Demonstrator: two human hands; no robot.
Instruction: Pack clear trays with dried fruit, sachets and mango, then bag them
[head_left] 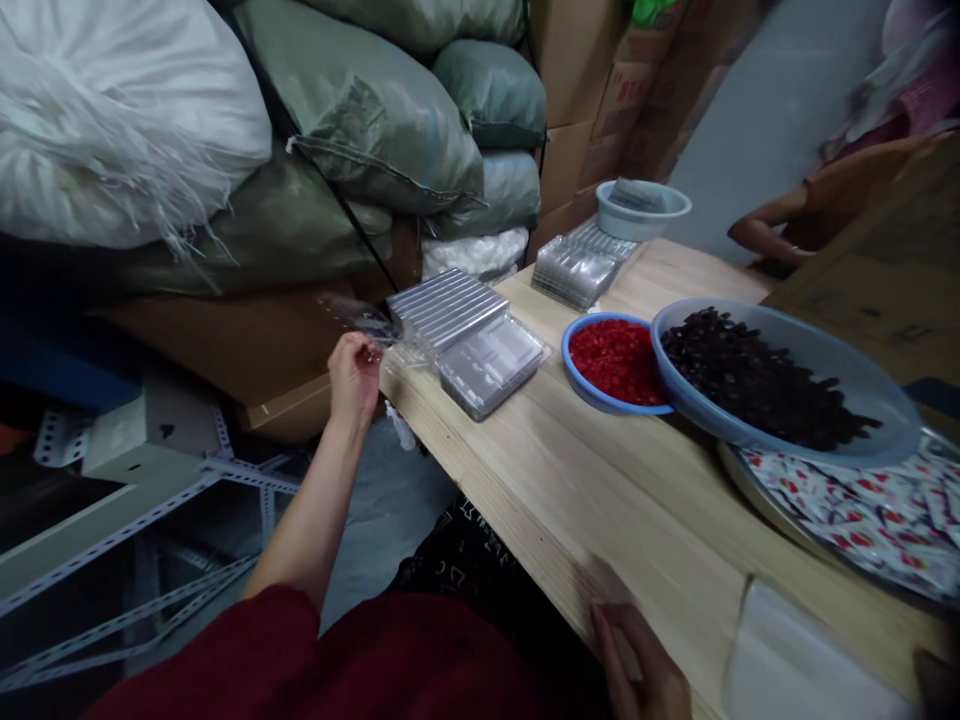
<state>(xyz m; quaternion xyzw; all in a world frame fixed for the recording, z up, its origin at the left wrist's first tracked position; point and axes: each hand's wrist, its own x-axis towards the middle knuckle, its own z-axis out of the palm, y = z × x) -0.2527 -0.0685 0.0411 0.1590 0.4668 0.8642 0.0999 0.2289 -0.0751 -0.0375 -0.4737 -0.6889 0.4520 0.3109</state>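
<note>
My left hand [355, 372] reaches out to the table's far left corner, its fingers pinched on a thin, clear plastic piece [358, 314] that is blurred, so its exact shape is unclear. Right beside it lie stacked clear plastic trays: a ribbed stack [450, 305] and a flatter stack [493, 362] in front. My right hand [643, 665] is low at the near table edge, fingers stretched out and nothing visible in them. A white, flat, translucent thing [806, 655] lies to its right.
On the wooden table [570, 470] stand a blue bowl of red pieces [616, 362], a larger bowl of dark pieces [885, 430] and a metal tray of printed packets [862, 515]. Farther back are more plastic trays [574, 272] and a light-blue basin [643, 225]. A person's arm [772, 222] shows beyond.
</note>
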